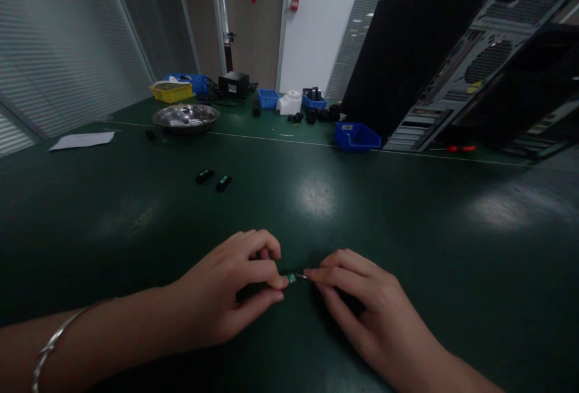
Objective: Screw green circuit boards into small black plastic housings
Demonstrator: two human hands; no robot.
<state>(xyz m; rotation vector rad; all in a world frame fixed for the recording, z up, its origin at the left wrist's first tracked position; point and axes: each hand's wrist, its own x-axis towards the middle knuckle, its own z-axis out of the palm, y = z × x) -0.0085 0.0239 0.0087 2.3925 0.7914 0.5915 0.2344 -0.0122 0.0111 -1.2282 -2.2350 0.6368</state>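
My left hand [237, 287] is closed in a pinch, thumb and index fingertip at one end of a small green circuit board [292, 278] low over the green table. Opposite it, my right hand [368, 296] pinches a tiny silvery metal piece [301, 276] that reaches to the board's right end. Whether the metal piece is fixed to the board or only touches it, I cannot tell. Fingertips hide part of both. Farther off, left of centre, lie two small black casings, one [205, 175] beside the other [224, 183], each with a green patch on top.
Across the green table [280, 206] stand a steel bowl [186, 117], a yellow bin [171, 92] and a black box with cables [234, 85]. A blue bin [357, 137] sits by large computer cases [420, 61] on the right. Paper [82, 140] lies at left.
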